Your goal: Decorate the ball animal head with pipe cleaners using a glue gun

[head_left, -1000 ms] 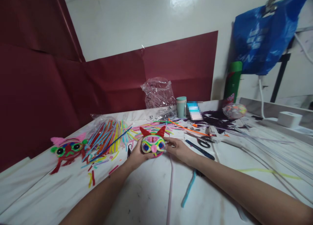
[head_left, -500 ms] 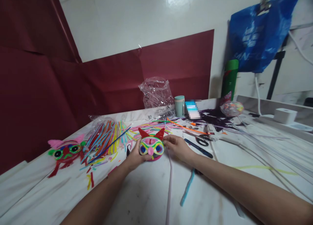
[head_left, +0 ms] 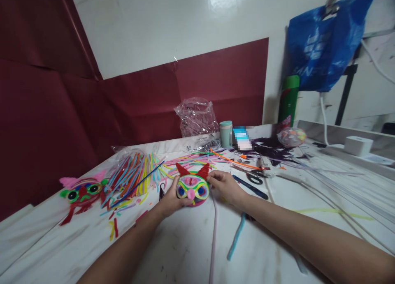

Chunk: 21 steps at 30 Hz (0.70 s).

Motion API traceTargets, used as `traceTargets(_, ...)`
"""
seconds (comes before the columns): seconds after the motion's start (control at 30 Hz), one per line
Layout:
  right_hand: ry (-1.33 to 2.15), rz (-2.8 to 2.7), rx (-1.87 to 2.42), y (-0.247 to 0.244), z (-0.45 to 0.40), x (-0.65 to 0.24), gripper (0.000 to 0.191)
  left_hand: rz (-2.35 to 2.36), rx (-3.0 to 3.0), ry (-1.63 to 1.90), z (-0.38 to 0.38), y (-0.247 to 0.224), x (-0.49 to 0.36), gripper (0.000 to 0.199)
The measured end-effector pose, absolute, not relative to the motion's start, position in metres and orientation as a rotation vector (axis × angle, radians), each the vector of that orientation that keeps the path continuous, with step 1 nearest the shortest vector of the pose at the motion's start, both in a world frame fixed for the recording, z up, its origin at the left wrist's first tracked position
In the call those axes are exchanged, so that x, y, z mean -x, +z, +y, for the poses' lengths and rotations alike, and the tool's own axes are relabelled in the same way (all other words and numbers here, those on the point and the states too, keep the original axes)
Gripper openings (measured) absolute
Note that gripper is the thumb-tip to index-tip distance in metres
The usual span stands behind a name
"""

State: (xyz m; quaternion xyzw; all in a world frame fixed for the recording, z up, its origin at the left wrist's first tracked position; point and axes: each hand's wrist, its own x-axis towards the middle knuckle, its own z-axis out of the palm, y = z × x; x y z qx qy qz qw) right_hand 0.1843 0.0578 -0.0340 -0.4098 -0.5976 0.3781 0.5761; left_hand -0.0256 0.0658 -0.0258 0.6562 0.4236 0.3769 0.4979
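Note:
A pipe-cleaner animal head (head_left: 193,181) with red ears, blue eyes and a pink nose is held just above the table at the centre. My left hand (head_left: 173,199) grips its left side, thumb across the lower front. At the right side, below the red ear, the fingertips of my right hand (head_left: 224,184) are pinched together; whatever lies between them is too small to make out. Beneath my right hand a lilac pipe cleaner (head_left: 213,238) runs toward me. A short blue pipe cleaner (head_left: 236,238) lies to its right.
A similar finished-looking animal head (head_left: 83,193) and a pipe-cleaner bundle (head_left: 132,175) are at left. Scissors (head_left: 254,177), a dark blue flat tool (head_left: 250,187) and a glue gun (head_left: 266,167) lie at right. A lidded cup (head_left: 226,134) stands behind.
The animal head has shifted slightly right and down and tipped a little, both hands staying on or beside it. The camera view has moved slightly.

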Motion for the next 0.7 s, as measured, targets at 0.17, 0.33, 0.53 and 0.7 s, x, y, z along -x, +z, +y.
traceTargets(0.17, 0.899, -1.383, 0.943, -0.0331, 0.0569, -0.1839, 0.024, 1.015, -1.569, 0.915, 0.0633, -0.0226, 0.0234, 0.103)
traceTargets(0.33, 0.926, -1.352, 0.923, -0.0339, 0.0578, -0.1834, 0.022, 0.957, -1.584, 0.91, 0.0642, -0.0249, 0.0239, 0.1)
traceTargets(0.53, 0.934, -1.371, 0.9, -0.0311, 0.0554, -0.185, 0.02, 0.939, -1.618, 0.914, 0.0655, -0.0279, 0.0252, 0.092)
traceTargets(0.7, 0.977, -1.352, 0.894, -0.0289, 0.0549, -0.1832, 0.022, 0.879, -1.626, 0.929, 0.0672, -0.0295, 0.024, 0.082)
